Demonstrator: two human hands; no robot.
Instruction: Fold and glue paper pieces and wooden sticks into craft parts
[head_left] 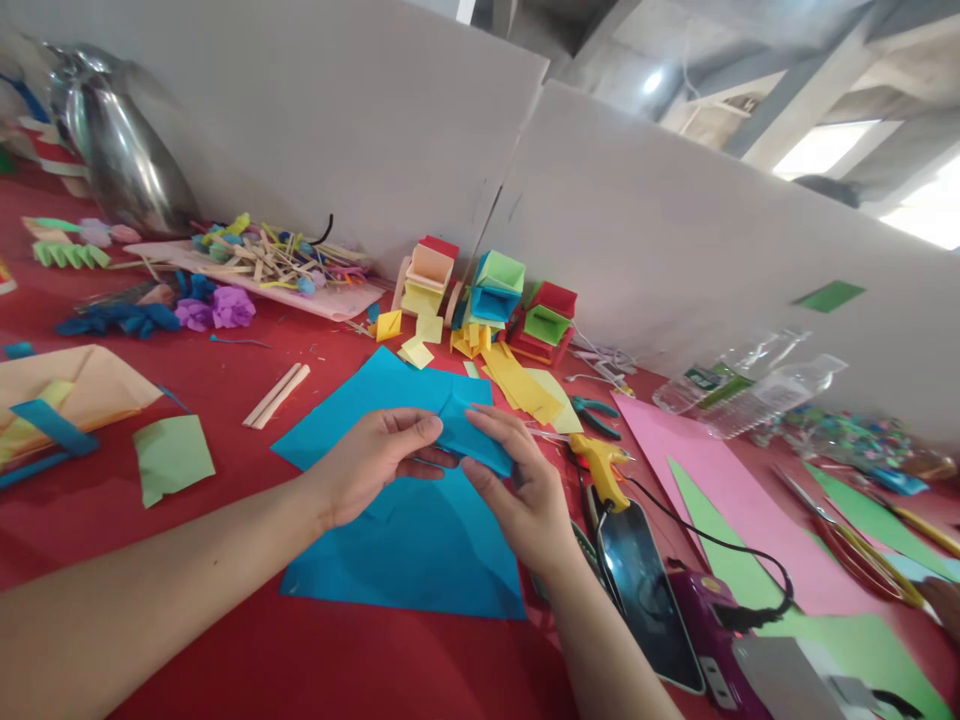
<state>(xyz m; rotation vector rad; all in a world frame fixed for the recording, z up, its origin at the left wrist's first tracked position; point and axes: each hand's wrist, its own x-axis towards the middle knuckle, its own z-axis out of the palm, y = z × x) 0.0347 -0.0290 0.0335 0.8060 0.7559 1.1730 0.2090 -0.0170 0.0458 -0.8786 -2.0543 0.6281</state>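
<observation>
Between my two hands is a small folded piece of blue paper (474, 440), held above larger blue sheets (405, 560) on the red table. My left hand (386, 455) pinches its left end with thumb and fingers. At the right end, my right hand (521, 480) grips it, thumb below and fingers along the top. Beyond the hands stand small folded paper boxes (496, 290) in several colours. Strips of yellow paper (525, 385) lie just past my right hand, near a yellow glue gun (602, 470).
A phone (645, 580) and a purple power strip (701, 620) with cables lie at right, near scissors (847, 530) and plastic bottles (776, 390). Two wooden sticks (277, 395) lie left. A metal jug (124, 150) stands by the grey partition (337, 120). Part of another person's hand (941, 605) shows far right.
</observation>
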